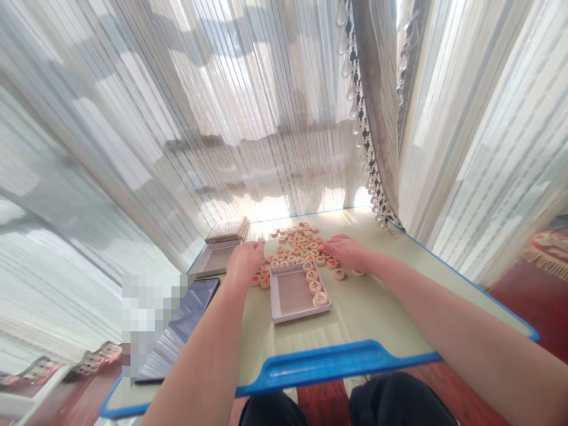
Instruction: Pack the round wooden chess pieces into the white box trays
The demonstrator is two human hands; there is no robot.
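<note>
Loose chess discs (291,260) lie between person's hands, beyond shallow box (293,293) on table (368,319). Left hand (245,262) curled, cannot tell if gripping; right hand (348,249) outstretched over discs. Discs likely light, hard, slick; best pinched by rims.

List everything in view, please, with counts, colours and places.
Front box: one, whitish, centre
Boxed pieces: four, pale, its right side
Loose pieces: uncountable, pale, red or dark marks, beyond and beside it
Second box: one, whitish, back left
Stacked boxes: count unclear, brownish, back left
Touchscreen device: one, dark, left
Table: one, pale green, blue rim, centre
Curtains: count unclear, whitish, back and sides
Bead trim: count unclear, greyish, upper right
Floor: one, reddish, below
Fringed cloth: one, reddish, right edge
Trousered legs: two, dark, bottom
Left hand: one, bare, beside loose pieces
Right hand: one, bare, over loose pieces
</note>
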